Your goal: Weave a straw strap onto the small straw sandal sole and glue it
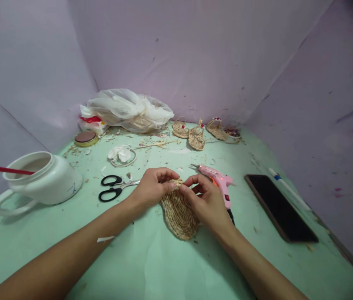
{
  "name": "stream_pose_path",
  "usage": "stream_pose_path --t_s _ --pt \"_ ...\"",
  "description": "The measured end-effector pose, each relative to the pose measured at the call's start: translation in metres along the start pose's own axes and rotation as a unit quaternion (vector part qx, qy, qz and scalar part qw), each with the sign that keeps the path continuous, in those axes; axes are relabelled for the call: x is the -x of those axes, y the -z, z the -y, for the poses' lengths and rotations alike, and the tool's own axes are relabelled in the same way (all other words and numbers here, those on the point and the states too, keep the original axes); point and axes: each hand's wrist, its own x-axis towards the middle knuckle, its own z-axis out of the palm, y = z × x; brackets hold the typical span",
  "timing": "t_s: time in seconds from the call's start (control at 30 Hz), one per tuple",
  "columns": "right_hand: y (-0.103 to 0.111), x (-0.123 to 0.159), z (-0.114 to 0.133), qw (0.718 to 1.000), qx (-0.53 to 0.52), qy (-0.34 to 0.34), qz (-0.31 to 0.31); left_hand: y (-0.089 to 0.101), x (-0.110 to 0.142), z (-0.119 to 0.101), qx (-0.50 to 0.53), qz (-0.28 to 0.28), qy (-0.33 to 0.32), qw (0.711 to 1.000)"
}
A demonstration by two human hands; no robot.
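Observation:
A coiled woven straw sole, oval like a small slipper, lies in front of me with a braided strip at its far end. My left hand pinches the strip and the sole's edge from the left. From the right, my right hand has thumb and forefinger closed on the same far edge. The exact grip is partly hidden by the fingers. A pink glue gun lies just beyond my right hand, and black-handled scissors rest left of my left hand, their tips hidden behind it.
Small straw slippers with red beads stand at the back beside a plastic bag. A white pot holding a red stick is at left. A phone and a white pen lie at right. Straw scraps litter the green table.

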Motion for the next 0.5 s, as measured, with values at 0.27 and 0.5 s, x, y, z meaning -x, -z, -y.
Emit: stream_pose_path --t_s 0.27,0.5 --pt "0.007 -0.019 0.005 0.995 0.016 -0.034 0.089 0.003 -0.003 -0.005 0.01 0.013 0.025 1.0" --pt "0.0 -0.014 -0.001 0.998 -0.019 0.049 0.028 -0.001 0.01 0.002 -0.157 -0.055 -0.083 0.983"
